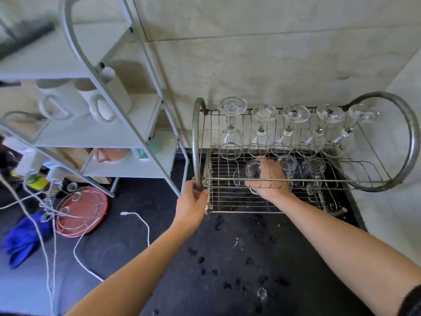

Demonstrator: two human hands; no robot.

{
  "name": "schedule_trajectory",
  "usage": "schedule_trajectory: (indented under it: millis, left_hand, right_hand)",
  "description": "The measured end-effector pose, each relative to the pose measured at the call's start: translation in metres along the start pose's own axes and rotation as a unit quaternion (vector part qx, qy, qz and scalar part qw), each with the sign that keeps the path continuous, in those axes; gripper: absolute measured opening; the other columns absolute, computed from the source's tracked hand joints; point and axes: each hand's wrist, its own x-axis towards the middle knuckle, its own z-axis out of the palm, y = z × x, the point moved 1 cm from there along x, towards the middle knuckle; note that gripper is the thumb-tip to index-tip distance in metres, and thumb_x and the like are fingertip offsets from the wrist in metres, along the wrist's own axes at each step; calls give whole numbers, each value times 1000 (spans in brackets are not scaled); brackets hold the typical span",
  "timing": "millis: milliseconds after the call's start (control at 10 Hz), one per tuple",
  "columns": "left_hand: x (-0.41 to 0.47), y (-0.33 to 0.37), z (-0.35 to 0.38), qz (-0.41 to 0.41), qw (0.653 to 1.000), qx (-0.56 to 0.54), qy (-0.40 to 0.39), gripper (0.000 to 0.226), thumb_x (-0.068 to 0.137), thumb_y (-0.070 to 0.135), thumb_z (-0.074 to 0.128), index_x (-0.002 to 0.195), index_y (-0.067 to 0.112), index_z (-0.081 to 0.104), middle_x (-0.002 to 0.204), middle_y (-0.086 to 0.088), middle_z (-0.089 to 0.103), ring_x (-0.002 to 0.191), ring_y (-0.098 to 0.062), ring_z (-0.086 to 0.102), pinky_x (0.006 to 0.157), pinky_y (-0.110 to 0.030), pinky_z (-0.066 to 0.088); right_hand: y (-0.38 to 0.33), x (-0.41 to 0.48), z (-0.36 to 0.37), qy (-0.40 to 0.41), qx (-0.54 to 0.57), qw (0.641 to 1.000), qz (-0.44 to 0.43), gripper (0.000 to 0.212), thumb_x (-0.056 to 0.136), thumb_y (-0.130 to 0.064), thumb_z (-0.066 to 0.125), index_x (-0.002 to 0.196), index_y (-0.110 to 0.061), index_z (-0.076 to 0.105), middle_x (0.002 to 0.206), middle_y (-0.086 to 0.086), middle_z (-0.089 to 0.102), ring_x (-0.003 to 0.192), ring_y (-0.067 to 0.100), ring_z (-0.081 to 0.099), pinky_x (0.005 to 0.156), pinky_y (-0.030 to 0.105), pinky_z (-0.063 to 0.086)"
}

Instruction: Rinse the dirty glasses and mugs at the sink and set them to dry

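Steadying the wire dish rack (194,144), left hand (193,199) is gripping its end hoop, probably against sliding. Right hand (270,179) is reaching into the lower tier, fingers curled round a glass mug (253,171). Stemmed glasses (295,112) are draining upside down above.

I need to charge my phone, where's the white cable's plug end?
Head view, left of centre: the plug end lies on the dark counter, between the red tray and the left hand.
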Motion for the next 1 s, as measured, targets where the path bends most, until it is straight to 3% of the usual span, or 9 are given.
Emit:
schedule_trajectory:
  millis: [100,200,400,500,700,800,900,1000]
  left_hand:
    - [-1,4,-4,52,998,37,4,8,96,23,52,91,28,54,83,4,61,80,-20,63,75,-37,54]
    - [0,3,-1,86,994,71,13,8,97,22,49,95,21,57,80,5,57,70,-13,53,66,-27,44]
    - [-1,2,-1,105,987,117,22,12,99,24,47,99,17,57,74,9,51,61,-4,46,54,-16,32]
    - [-2,5,-3,100,987,129,15,13,99,24,46,103,17,57,78,7,53,63,-5,47,56,-16,34]
    - [-9,17,-9,85,985,149,8,10,97,19,44,98,18,54,86,0,58,63,-9,51,53,-20,35]
    - [-13,26,-17,102,984,146,9,10,94,15,44,88,18,52,86,-3,57,64,-11,49,54,-25,35]
    - [-18,28,-26,136,984,117,11,9,92,28,45,92,22,52,85,1,58,70,-11,52,61,-29,40]
    - [-17,38,-36,162,983,78,27,30,90,48,46,110,26,51,91,6,65,83,-11,61,73,-30,48]
  right_hand:
    - [-1,7,9,35,27,999,-29,76,67,-37,83,132,-11,52,121,14,60,115,32,54,97,39,46]
    - [-3,12,18,35,25,999,-31,85,69,-44,79,142,-15,44,129,15,56,121,34,49,100,42,45]
    - [-2,23,31,45,33,997,-47,78,71,-47,74,136,-13,48,118,16,59,109,37,54,90,43,49]
    - [0,24,31,30,8,999,-42,84,76,-51,72,145,-16,39,128,19,55,117,39,51,93,46,49]
    - [3,17,18,-55,4,998,-24,106,82,-47,71,156,-24,0,136,16,49,121,35,50,97,45,47]
    - [8,0,7,-74,8,997,0,94,87,-42,67,156,-22,5,143,12,42,128,32,45,103,42,43]
    - [16,-30,-5,-61,-16,998,2,64,94,-45,56,149,-21,33,152,3,35,136,23,39,107,36,39]
    - [25,-60,-13,-71,-62,995,22,50,96,-45,50,141,-23,47,139,1,52,117,19,57,90,32,50]
